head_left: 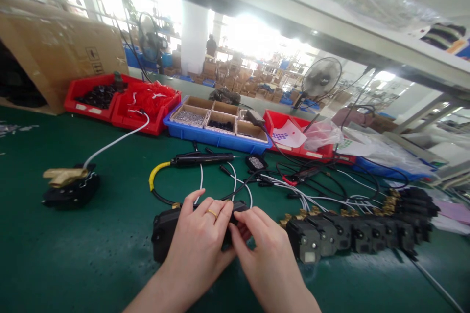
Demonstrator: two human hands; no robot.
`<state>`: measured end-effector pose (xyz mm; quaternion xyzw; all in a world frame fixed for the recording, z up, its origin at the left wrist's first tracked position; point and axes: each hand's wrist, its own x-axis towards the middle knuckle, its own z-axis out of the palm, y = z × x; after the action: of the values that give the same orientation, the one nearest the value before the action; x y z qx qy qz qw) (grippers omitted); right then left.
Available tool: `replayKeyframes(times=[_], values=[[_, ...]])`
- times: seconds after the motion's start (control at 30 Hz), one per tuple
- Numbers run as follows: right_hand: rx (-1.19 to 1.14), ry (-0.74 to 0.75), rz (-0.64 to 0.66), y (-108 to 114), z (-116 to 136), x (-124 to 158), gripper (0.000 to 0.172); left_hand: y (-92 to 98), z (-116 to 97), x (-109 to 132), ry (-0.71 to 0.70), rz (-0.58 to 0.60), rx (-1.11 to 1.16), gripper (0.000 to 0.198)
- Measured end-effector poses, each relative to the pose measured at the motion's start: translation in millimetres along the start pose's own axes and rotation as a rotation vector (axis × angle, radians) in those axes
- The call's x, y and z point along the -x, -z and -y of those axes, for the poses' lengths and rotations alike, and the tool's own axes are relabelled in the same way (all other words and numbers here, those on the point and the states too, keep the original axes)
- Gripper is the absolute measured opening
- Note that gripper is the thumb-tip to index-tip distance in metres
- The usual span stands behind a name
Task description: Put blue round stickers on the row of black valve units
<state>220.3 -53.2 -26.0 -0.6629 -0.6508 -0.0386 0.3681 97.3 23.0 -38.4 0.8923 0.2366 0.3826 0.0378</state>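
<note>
Both my hands rest on a black plastic box-shaped unit (165, 232) lying on the green table mat (73, 264). My left hand (198, 244), a gold ring on one finger, wraps over the unit's top. My right hand (266, 254) pinches at its right end, fingertips pressed together against the left hand's fingers. Thin white wires (235, 181) run from behind the unit. What the fingertips hold is hidden.
A row of several black units with brass fittings (352, 234) lies to the right. An electric screwdriver (203, 159) with a yellow cable lies behind. A black-and-brass part (69, 186) sits left. Red bins (121, 100) and a blue divided tray (216, 124) line the back.
</note>
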Motion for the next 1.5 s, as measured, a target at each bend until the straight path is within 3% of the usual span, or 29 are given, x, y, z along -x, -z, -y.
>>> replayKeyframes(times=[0.13,0.47,0.6,0.8,0.9,1.0,1.2,1.3,1.4,1.5], values=[[0.034,0.034,0.112,8,1,-5,0.018,0.4,0,0,0.009,0.001,0.006,0.032],[0.123,0.198,0.229,14,-6,-10,0.018,2.6,2,2,0.023,0.062,0.047,0.035],[0.112,0.178,0.149,9,-7,-7,0.015,1.8,1,1,0.041,0.062,0.040,0.032],[0.103,0.105,-0.118,-13,-1,7,0.017,1.5,1,2,0.022,0.044,0.012,0.033],[0.010,0.065,-0.142,-13,4,12,0.012,3.8,2,7,-0.010,0.038,-0.027,0.037],[-0.117,0.042,-0.124,4,3,14,0.011,6.9,4,13,-0.076,0.068,-0.091,0.038],[0.085,-0.020,-0.183,72,-38,-7,0.011,12.7,8,21,-0.120,0.126,-0.155,0.049],[0.185,-0.114,-0.081,94,-69,-37,0.013,21.8,8,27,-0.103,0.085,-0.089,0.048],[0.253,-0.190,0.154,93,-98,-75,0.015,34.2,10,37,-0.001,-0.059,0.037,0.039],[0.276,-0.150,0.322,70,-124,-112,0.016,44.3,17,45,0.149,-0.167,0.155,0.027]])
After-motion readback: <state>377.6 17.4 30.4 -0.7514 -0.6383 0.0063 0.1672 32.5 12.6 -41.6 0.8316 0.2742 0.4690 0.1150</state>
